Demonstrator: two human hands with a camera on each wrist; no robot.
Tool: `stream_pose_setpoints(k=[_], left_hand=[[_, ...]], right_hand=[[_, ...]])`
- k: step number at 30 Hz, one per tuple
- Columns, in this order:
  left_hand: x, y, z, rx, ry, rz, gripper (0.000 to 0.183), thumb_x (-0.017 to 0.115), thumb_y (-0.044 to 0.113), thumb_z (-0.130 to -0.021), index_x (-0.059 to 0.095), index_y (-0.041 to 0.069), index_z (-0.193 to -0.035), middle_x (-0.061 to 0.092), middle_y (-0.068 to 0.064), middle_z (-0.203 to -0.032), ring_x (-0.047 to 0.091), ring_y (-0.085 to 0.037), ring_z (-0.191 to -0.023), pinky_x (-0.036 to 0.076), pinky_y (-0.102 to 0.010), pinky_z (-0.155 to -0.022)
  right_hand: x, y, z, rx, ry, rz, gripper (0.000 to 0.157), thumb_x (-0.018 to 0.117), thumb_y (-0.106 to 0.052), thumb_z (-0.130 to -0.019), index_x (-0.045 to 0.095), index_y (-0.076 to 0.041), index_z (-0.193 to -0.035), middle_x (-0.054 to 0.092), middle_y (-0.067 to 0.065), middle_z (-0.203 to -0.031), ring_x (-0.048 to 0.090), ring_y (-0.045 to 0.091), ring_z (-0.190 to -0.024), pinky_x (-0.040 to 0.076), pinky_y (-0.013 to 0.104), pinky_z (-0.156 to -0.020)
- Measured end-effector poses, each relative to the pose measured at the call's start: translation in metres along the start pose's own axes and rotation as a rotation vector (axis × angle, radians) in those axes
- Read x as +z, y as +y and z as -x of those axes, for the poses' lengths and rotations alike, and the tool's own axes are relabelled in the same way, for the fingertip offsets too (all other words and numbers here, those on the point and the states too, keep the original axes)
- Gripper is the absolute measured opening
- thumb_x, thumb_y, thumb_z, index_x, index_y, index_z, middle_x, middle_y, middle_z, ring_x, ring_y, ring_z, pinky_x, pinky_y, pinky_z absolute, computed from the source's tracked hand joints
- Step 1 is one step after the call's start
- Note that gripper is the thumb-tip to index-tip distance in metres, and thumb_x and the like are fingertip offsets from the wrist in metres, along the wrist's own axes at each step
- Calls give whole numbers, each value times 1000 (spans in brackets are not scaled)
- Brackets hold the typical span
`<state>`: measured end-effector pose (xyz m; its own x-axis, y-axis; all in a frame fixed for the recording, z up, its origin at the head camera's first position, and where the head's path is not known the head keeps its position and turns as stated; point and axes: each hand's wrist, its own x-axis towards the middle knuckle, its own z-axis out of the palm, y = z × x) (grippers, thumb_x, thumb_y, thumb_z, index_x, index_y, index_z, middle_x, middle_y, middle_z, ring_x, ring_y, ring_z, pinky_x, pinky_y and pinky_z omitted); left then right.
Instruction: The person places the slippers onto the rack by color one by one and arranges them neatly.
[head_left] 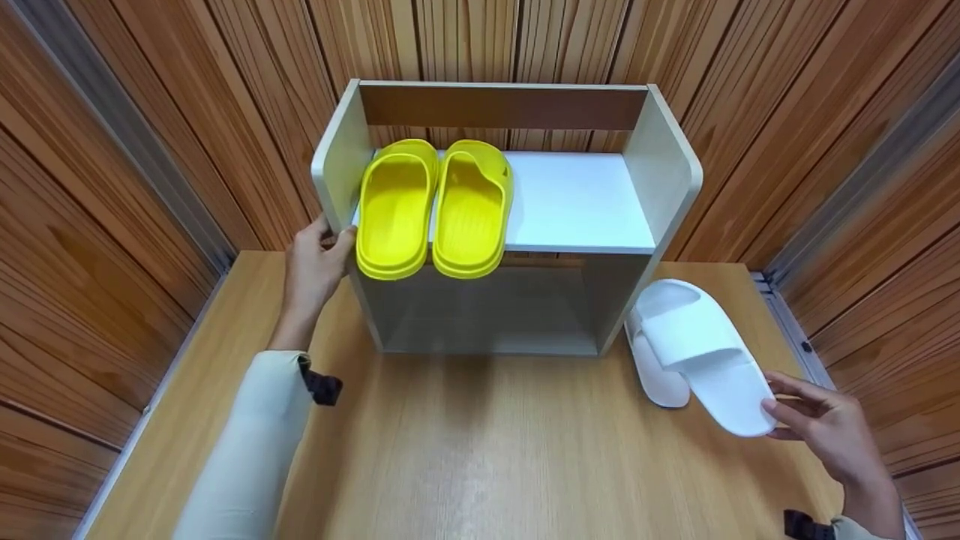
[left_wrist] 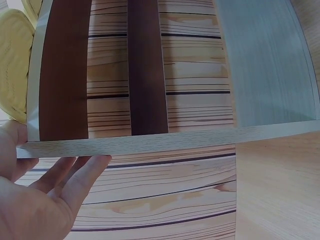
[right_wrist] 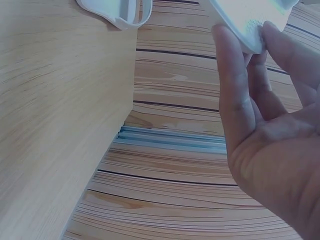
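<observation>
A small white shoe rack (head_left: 664, 165) stands against the back wall, with a pair of yellow clogs (head_left: 394, 210) on the left of its upper shelf. At the rack's left side panel, my left hand (head_left: 313, 259) grips the front edge; in the left wrist view its fingers (left_wrist: 82, 182) lie along the outer face. My right hand (head_left: 829, 427) pinches the heel end of a white slide slipper (head_left: 727, 397), raised and tilted right of the rack. A second white slide slipper (head_left: 658, 375) lies on the tabletop, partly hidden beneath the held one.
The light wood tabletop (head_left: 480, 450) runs in front of the rack. Below the upper shelf is a lower compartment (head_left: 480, 307). Wood-patterned walls (head_left: 885, 300) enclose the back and both sides, with metal rails (head_left: 806, 334) along the table's edges.
</observation>
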<state>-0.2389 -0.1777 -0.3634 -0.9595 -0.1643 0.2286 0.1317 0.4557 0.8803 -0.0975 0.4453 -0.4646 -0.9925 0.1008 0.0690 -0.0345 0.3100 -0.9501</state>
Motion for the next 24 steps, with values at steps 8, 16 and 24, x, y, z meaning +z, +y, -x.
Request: stream_pose_setpoints(k=[8, 16, 24], left_hand=[[1, -1, -1, 10, 8, -12, 41, 55, 25, -104, 59, 4, -139, 66, -18, -125, 65, -27, -106, 59, -37, -78], [-1, -1, -1, 30, 11, -31, 40, 55, 25, -104, 59, 3, -138, 67, -17, -124, 66, -26, -105, 58, -32, -76], [1, -1, -1, 9, 9, -10, 42, 55, 25, -104, 57, 4, -141, 65, -18, -127, 65, -27, -106, 59, -42, -80]], right_hand=[[-6, 3, 12, -41, -55, -29, 34, 67, 14, -90, 70, 4, -123, 74, -6, -99, 73, 13, -79, 59, 35, -57], [-3, 5, 12, -21, -91, -1, 36, 66, 13, -91, 69, 4, -125, 74, -6, -100, 73, 14, -81, 60, 35, -57], [13, 3, 6, -33, -95, -16, 36, 66, 14, -90, 67, 8, -125, 74, -1, -99, 73, 16, -81, 60, 36, -57]])
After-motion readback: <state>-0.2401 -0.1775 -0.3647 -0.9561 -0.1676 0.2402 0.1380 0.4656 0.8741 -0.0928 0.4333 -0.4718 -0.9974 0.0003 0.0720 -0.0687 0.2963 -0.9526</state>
